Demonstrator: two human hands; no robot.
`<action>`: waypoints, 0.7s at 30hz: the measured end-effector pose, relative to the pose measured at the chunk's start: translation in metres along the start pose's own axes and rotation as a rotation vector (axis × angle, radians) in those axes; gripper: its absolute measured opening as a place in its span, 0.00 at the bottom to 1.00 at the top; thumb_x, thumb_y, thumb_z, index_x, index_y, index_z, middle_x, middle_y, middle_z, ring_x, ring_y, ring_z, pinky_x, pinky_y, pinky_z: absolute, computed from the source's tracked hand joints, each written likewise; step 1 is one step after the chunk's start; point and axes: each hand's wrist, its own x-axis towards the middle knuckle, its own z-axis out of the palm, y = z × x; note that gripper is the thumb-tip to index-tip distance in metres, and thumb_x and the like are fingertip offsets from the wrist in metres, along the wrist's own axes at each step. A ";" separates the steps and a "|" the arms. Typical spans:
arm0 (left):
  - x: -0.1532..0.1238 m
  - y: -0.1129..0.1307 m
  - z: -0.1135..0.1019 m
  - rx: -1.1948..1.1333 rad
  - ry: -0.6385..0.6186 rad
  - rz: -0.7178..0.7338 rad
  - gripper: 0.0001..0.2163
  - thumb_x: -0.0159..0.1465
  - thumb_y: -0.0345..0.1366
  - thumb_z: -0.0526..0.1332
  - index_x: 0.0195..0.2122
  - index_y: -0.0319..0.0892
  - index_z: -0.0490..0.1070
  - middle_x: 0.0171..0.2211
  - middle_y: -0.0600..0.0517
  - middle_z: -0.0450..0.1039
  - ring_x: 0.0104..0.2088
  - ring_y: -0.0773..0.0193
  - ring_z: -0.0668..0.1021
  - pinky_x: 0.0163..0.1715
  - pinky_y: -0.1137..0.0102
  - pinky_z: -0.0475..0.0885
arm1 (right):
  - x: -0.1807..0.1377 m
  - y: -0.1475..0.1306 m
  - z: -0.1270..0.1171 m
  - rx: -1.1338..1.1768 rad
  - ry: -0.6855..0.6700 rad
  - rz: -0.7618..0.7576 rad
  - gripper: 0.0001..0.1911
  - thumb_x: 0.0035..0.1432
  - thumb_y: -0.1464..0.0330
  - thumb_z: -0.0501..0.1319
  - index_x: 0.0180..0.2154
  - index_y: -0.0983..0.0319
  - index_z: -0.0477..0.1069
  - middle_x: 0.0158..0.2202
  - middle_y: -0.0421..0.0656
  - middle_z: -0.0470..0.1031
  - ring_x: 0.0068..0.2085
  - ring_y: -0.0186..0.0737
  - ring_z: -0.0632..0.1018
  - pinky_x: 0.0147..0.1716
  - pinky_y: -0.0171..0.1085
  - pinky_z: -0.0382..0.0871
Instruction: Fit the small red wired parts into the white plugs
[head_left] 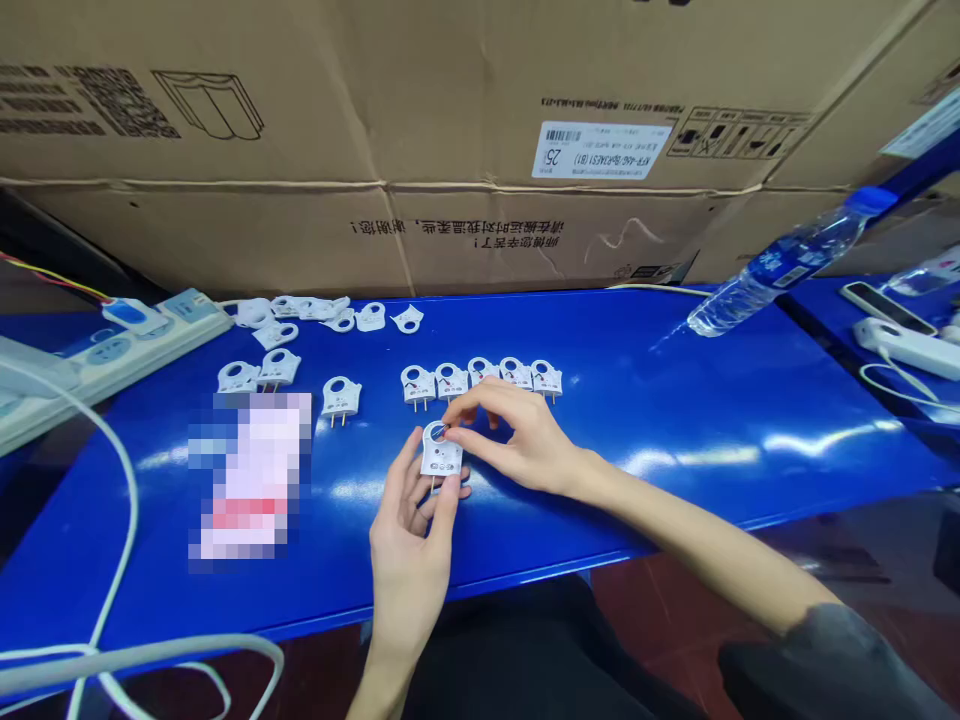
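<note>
My left hand [412, 535] is closed around the lower part of a white two-pin plug [441, 460] with a round hole at its top. The plug is upright, its pins pointing down toward me. My right hand [529, 435] pinches something small and dark at the edge of that hole; the fingers hide most of it. Just behind, a row of several similar white plugs [418, 385], with small dark and red bits in their holes, is partly covered by my right hand. Another plug [341, 398] lies alone to the left.
Two more plugs [279, 368] and a pile of white plastic pieces [371, 318] lie at the back left. A power strip [142, 345] and white cables [131, 500] run along the left. A water bottle [787, 265] leans at the right. Cardboard boxes [465, 240] wall the blue table's [675, 400] back.
</note>
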 end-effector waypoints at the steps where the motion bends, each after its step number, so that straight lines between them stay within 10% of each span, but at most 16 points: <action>1: 0.000 0.000 0.000 0.008 0.002 0.001 0.29 0.65 0.44 0.70 0.67 0.53 0.67 0.61 0.47 0.77 0.54 0.53 0.84 0.49 0.66 0.84 | -0.001 0.001 0.001 -0.010 -0.012 -0.034 0.03 0.69 0.68 0.64 0.43 0.60 0.75 0.40 0.42 0.82 0.41 0.39 0.79 0.42 0.40 0.74; 21: 0.001 -0.004 -0.001 0.048 -0.004 0.003 0.31 0.64 0.46 0.71 0.67 0.53 0.66 0.59 0.46 0.79 0.56 0.53 0.82 0.50 0.65 0.83 | -0.005 0.008 -0.001 -0.203 -0.186 -0.109 0.10 0.73 0.63 0.60 0.46 0.60 0.78 0.44 0.46 0.77 0.47 0.42 0.75 0.45 0.41 0.74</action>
